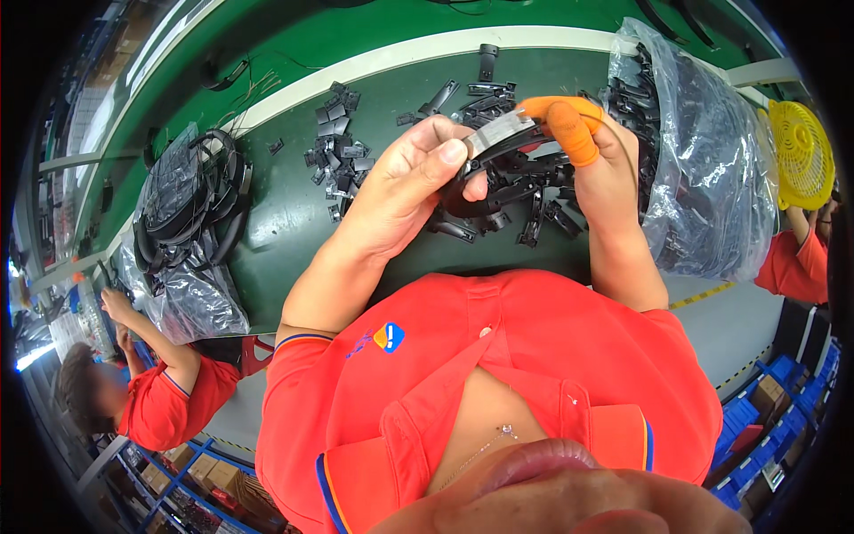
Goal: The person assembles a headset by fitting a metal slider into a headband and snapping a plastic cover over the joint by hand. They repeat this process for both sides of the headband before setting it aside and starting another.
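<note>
Between my two hands, over the green table, is a curved black headphone headband (464,201) with a silver metal strip (500,133) along its upper end. My left hand (400,178) pinches the band and strip between thumb and fingers. Orange covers sit on the thumb and a finger of my right hand (609,165), which closes on the strip's other end. Its fingertips partly hide that end. Below and behind the hands lies a loose pile of black hinged plastic parts (535,209). Smaller black pieces (334,125) are heaped left of it.
A clear bag (712,187) full of black parts stands at the right, beside a yellow fan (801,147). On the left, black headbands (233,200) lie stacked on plastic wrap (200,298). A white rail (391,64) edges the green table (276,214). Co-workers in red sit at both sides.
</note>
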Motion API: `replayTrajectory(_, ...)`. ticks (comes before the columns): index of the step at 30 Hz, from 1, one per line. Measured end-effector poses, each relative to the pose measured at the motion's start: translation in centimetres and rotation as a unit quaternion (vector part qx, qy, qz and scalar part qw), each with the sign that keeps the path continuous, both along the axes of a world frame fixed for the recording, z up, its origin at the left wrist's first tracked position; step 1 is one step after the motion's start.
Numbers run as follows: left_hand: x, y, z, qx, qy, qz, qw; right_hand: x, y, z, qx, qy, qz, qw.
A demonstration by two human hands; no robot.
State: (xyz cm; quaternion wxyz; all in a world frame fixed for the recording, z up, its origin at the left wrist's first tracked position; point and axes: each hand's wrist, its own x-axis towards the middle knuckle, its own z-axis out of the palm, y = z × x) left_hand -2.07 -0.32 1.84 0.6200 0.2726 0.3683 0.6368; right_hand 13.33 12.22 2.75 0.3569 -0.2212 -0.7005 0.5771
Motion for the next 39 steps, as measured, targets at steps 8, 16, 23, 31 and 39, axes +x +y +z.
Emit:
replayTrajectory(8,0.1,0.1,-0.4,0.042,0.064,0.019,0.997,-0.4,-0.3,-0.1,-0.070,-0.011,0.003,0.997)
replayTrajectory(16,0.5,0.5,-0.8,0.055,0.073,0.041,0.995,-0.7,-2.2,-0.5,-0.462,0.162,0.159,0.857)
replayTrajectory(23,0.2,0.2,-1.2,0.103,0.156,0.031,0.982,-0.7,-2.7,-0.9,-0.450,0.161,0.170,0.861)
replayTrajectory(31,-0.1,0.1,-1.0,0.113,0.056,-0.067,0.990,-0.8,-3.2,-0.4,-0.435,0.169,0.205,0.860)
replayTrajectory(39,1.3,0.3,-1.7,0.077,0.199,0.049,0.976,-1.2,-4.2,0.4,-0.264,0.037,0.088,0.960)
